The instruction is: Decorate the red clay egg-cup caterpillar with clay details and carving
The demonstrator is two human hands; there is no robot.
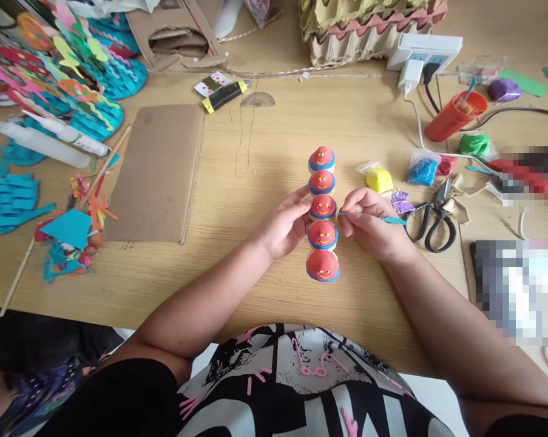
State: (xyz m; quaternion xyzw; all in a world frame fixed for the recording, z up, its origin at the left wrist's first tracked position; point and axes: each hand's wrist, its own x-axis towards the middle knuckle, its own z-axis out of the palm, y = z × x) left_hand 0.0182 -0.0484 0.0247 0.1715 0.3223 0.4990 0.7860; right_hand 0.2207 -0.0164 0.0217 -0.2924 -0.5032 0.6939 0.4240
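Observation:
A row of several egg-carton cups [323, 235] stands in front of me, coated in red clay with blue rims and small yellow smiling faces. My left hand [283, 224] grips the row from its left side, thumb beside the middle cup. Between the fingers and thumb of my right hand [371, 226] is a thin blue modelling tool [394, 221]. Its tip points left, close to the right edge of the middle cup; whether it touches cannot be made out. Just beyond that hand lie yellow clay [379, 179] and a purple packet [402, 202].
Black-handled scissors [439, 220] lie to the right, below bagged blue clay [423, 170]. A red cup [456, 115] leans near a power strip [425, 51] with cables. Cardboard [158, 173], a yellow-black cutter [227, 96] and paper scraps [68, 243] occupy the left. Egg trays [369, 42] are stacked behind.

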